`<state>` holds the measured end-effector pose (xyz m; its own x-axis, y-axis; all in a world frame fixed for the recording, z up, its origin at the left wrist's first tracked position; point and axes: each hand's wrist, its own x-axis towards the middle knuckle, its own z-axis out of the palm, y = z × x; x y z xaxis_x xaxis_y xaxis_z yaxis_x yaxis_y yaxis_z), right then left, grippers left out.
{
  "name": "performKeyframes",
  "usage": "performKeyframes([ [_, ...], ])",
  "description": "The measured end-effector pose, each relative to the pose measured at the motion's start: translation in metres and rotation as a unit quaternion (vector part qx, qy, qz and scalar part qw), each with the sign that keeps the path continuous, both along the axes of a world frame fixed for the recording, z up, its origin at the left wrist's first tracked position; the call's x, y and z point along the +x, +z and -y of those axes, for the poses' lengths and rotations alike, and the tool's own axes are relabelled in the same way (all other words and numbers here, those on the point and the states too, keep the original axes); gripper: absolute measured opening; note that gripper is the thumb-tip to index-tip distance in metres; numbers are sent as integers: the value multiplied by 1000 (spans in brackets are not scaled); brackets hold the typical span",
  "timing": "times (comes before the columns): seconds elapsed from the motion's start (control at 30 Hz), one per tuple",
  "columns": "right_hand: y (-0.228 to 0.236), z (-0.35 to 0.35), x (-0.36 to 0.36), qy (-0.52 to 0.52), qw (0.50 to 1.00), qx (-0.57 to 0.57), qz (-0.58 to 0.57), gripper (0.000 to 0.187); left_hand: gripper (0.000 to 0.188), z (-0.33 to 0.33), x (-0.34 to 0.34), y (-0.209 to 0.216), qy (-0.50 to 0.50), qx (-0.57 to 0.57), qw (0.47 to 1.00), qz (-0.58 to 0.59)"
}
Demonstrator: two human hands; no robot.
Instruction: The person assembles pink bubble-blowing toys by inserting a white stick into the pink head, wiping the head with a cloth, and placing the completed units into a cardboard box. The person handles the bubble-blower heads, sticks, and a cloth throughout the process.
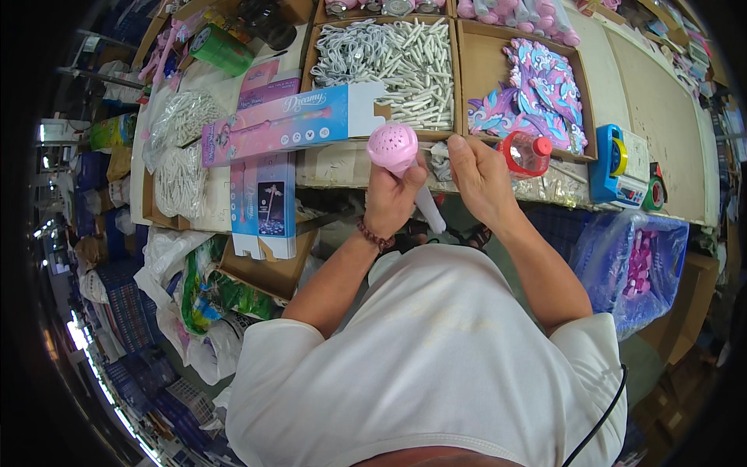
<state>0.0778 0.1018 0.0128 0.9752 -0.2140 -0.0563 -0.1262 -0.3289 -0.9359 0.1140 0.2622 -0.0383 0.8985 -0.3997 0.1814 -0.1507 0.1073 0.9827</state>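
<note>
The pink wand point(393, 146) is clamped by the left grip point(391, 196), likely for steadiness; for the right grip point(484, 177), closure cannot be told.

This looks like a small assembly and packing workshop, judging by the loose parts sorted in bulk. Straight beyond the left fingers point(414, 179), on a long worktable point(657, 86), an open cardboard tray holds heaps of grey cords point(350, 54) and white sticks point(424, 74). Beyond the right fingers point(486, 159) and a little to their right, a second tray point(486, 62) holds a pile of pink, purple and blue shaped pieces point(545, 93). Left of the left fingers lie printed cartons point(264, 124) and, farther left, bundled white cords point(183, 167). Right of the right fingers sit tape rolls point(619, 158); lower, a plastic-lined bin point(661, 300) contains pink parts point(640, 265). Far left of both hands, blue crates point(124, 311) stack up.
</note>
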Motion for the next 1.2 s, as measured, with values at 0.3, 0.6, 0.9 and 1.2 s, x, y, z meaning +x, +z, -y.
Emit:
performKeyframes([
  [0.3,8,0,-1,16,994,-110,18,36,45,0,0,-3,-6,-10,998,-60],
  [0.6,-8,-7,-8,35,985,-170,22,22,36,-8,-7,-14,-3,-14,999,-50],
  [0.9,-24,-8,-7,92,974,-142,151,14,40,-19,-10,-31,-11,-41,989,-145],
  [1.2,-30,-12,-5,102,961,-174,188,11,47,-18,-15,-29,80,45,993,-73],
])
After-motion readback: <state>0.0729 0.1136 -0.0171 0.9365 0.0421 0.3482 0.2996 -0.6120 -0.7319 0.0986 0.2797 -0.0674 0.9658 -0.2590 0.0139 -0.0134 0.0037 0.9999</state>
